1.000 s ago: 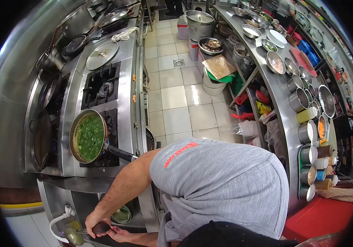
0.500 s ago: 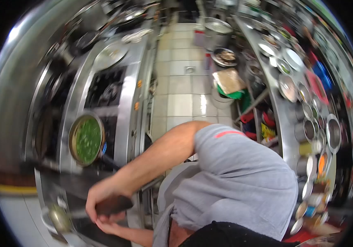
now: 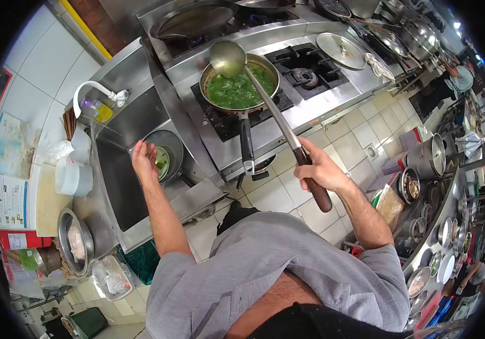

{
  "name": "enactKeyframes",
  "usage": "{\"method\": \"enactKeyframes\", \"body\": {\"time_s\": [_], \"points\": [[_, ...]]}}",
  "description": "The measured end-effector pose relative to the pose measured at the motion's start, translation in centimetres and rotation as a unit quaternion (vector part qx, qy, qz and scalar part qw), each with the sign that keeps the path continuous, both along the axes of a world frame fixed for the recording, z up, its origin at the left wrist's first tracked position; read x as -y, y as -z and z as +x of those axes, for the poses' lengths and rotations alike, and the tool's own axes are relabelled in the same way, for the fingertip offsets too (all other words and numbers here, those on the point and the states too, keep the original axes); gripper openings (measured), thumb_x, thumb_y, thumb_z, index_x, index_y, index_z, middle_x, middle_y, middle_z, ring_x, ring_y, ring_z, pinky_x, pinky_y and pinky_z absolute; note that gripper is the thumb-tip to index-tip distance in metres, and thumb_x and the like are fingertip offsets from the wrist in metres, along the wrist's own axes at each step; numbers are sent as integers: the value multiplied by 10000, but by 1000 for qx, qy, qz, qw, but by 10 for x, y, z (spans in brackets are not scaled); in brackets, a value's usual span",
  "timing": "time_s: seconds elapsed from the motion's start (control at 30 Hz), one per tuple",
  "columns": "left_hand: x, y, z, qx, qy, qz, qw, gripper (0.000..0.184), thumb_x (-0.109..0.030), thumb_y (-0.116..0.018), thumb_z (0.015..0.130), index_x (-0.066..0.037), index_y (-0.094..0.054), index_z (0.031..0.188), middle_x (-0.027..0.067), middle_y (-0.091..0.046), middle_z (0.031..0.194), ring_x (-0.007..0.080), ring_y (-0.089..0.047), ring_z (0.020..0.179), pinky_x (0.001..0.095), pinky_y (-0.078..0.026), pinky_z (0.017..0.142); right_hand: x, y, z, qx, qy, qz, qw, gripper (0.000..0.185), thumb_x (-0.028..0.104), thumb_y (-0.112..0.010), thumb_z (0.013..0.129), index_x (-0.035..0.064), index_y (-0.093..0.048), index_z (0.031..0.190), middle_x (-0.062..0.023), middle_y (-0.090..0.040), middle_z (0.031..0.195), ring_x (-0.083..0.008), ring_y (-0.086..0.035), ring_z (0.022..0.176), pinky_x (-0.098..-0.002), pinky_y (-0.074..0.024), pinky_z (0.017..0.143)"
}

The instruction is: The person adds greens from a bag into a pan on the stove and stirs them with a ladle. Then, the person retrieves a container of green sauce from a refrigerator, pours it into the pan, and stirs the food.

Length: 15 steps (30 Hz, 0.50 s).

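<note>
My right hand [image 3: 321, 169] is wrapped around the dark wooden handle of a long metal ladle [image 3: 228, 58]. The ladle's round bowl hangs over the back edge of a frying pan on the stove, whose black handle [image 3: 246, 138] points toward me. Green liquid with leafy bits [image 3: 234, 90] fills that pan. Over the sink [image 3: 119, 181], my left hand [image 3: 145, 159] is raised with its fingers apart and nothing in them. Just beyond it, a dark pan [image 3: 172, 141] sits in the sink with a greenish round item inside, partly hidden by the hand.
A white faucet [image 3: 95, 87] and a yellow soap bottle [image 3: 102, 113] stand behind the sink. Right of the pan are a bare burner [image 3: 304, 78] and a plate [image 3: 338, 51]. A metal bowl [image 3: 84, 243] lies at left. Another person [image 3: 460, 79] is at far right.
The view has turned left toward the sink. My hands, close together near the sink before, are now apart; the right one has brought the ladle over the frying pan.
</note>
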<state>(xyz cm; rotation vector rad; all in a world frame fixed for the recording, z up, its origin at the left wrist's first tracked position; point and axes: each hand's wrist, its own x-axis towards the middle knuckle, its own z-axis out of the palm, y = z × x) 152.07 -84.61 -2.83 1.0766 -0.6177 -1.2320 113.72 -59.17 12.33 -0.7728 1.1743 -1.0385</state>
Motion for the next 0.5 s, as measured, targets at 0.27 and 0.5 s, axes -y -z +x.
{"method": "enactKeyframes", "body": {"time_s": [0.27, 0.5], "points": [[137, 12, 35, 105, 14, 10, 994, 315, -89, -580, 846, -32, -484, 1140, 75, -572, 931, 187, -591, 749, 294, -496, 600, 45, 40, -35, -562, -41, 27, 825, 666, -6, -519, 722, 40, -299, 1348, -265, -603, 905, -387, -594, 878, -412, -469, 776], [253, 26, 46, 177, 8, 42, 983, 478, -158, -601, 845, -25, -390, 1253, 100, -549, 974, 182, -581, 730, 283, -498, 538, 59, 19, 64, 225, 165, 172, 945, 493, 75, -536, 760, 92, -394, 1232, -3, -414, 606, -85, -373, 364, -242, -317, 305]]}}
